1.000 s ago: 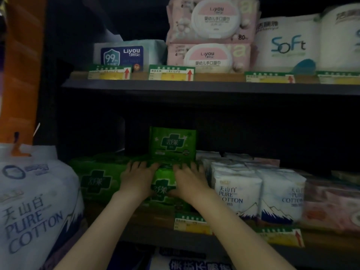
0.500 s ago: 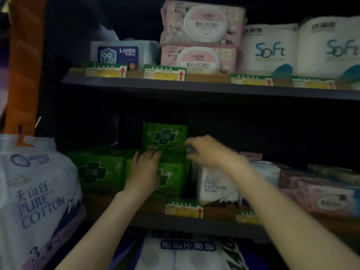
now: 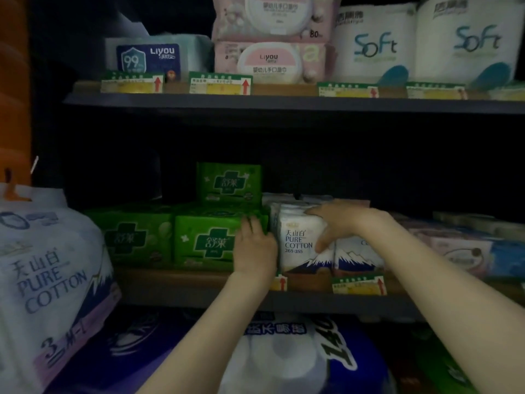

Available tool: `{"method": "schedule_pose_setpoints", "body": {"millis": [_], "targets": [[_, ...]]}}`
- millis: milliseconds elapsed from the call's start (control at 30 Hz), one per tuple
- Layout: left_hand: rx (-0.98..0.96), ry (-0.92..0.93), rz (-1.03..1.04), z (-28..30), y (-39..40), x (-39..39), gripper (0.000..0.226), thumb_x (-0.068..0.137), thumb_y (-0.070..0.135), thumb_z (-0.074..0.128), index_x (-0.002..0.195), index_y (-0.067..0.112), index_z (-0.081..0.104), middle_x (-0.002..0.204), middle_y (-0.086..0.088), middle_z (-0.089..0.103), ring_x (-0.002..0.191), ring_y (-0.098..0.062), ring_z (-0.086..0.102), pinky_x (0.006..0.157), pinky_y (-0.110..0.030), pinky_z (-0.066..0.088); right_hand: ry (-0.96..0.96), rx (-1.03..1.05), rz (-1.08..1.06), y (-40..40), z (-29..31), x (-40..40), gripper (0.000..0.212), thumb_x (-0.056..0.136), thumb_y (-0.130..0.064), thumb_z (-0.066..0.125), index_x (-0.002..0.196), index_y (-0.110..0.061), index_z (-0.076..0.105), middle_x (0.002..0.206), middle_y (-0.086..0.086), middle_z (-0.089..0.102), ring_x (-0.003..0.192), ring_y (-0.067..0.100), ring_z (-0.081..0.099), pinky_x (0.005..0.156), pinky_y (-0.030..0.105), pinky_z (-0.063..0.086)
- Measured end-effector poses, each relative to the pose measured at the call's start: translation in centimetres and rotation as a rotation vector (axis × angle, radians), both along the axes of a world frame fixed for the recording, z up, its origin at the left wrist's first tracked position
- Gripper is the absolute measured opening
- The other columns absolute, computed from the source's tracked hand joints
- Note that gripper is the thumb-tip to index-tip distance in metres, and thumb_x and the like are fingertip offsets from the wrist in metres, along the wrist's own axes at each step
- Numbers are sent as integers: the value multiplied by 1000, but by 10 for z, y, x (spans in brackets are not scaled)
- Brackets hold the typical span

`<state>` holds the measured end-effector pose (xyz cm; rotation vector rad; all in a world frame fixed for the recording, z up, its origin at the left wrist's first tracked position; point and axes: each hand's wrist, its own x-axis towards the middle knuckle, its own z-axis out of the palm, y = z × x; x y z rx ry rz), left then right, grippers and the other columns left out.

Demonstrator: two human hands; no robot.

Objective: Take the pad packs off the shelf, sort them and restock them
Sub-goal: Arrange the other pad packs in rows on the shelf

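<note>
1. A dim shop aisle; the middle shelf (image 3: 199,282) has a wooden lip hung with price tags (image 3: 358,285)
2. The right hand (image 3: 335,223) clamps over the white Pure Cotton pack (image 3: 301,243), fingers across its top, thumb down its front
3. The left hand (image 3: 255,248) lies flat against that pack's left side, fingers together, wedged between it and the green pad pack (image 3: 204,240)
4. Another green pack (image 3: 130,237) sits further left, and an upright green pack (image 3: 228,182) stands on top behind
5. More white packs (image 3: 358,254) sit to the right
6. Above, wipes (image 3: 270,61) and Soft tissue rolls (image 3: 375,44) fill the upper shelf (image 3: 284,105)
</note>
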<state>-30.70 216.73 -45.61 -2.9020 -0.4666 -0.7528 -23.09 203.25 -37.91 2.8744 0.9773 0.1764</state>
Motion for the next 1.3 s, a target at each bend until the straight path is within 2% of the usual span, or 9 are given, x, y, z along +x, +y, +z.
{"method": "schedule_pose_setpoints", "body": {"millis": [167,267,567,733,867,1033,1133,1233,1300], "targets": [[-19,6,61,9,1,5,31,94,7,46,124,5,53,143,-18,30,134,-35,22,104,-37,32,-131,-54,10,19,-9,1,87,73,-50,72,145,-23,31,140,7,44,123,27,45,98,36,41],[-20,22,29,16,4,-2,35,94,3,42,128,4,46,140,-17,36,132,-34,27,102,-36,34,-209,-73,53,19,-11,-8,83,77,-53,68,144,-20,32,140,9,45,126,29,43,102,37,34],[-174,3,-9,21,10,-13,44,90,9,49,132,6,38,139,-11,41,134,-26,29,103,-36,39,-114,-45,78,20,-7,-11,88,70,-65,66,140,-18,38,137,7,46,122,26,45,100,37,35],[-165,19,86,32,8,-1,32,93,7,45,124,9,48,128,-11,51,119,-25,48,87,-31,44,-135,-62,128,27,-3,1,78,66,-67,68,125,-20,49,124,5,54,112,25,50,93,37,35],[-200,85,120,50,13,1,39,91,8,47,129,16,48,123,-9,57,108,-24,57,76,-28,45,-169,-93,196,17,-3,6,80,67,-65,69,130,-20,45,127,5,52,116,25,47,101,40,30],[-343,382,-94,73,7,2,82,89,24,61,149,33,6,150,0,32,127,-21,43,89,-25,42,-118,-4,350,-7,-9,18,83,71,-50,74,139,-21,37,133,6,50,118,25,47,94,34,36],[-355,406,-233,73,-3,16,82,85,26,67,148,29,16,152,7,26,135,-14,33,101,-23,33,-158,-18,376,-6,-9,25,79,72,-51,72,137,-20,40,129,5,53,117,26,48,98,34,31],[-315,357,-196,68,0,32,81,78,38,73,145,29,28,144,7,40,128,-15,42,99,-27,40,-219,-89,383,5,-4,29,78,70,-58,71,131,-19,46,121,4,58,112,24,52,100,36,30],[-289,380,-163,67,3,37,86,77,43,73,147,28,25,146,7,38,131,-16,39,101,-28,37,-170,-106,397,6,2,30,77,69,-58,72,130,-18,48,119,3,58,107,22,53,92,32,34]]}}
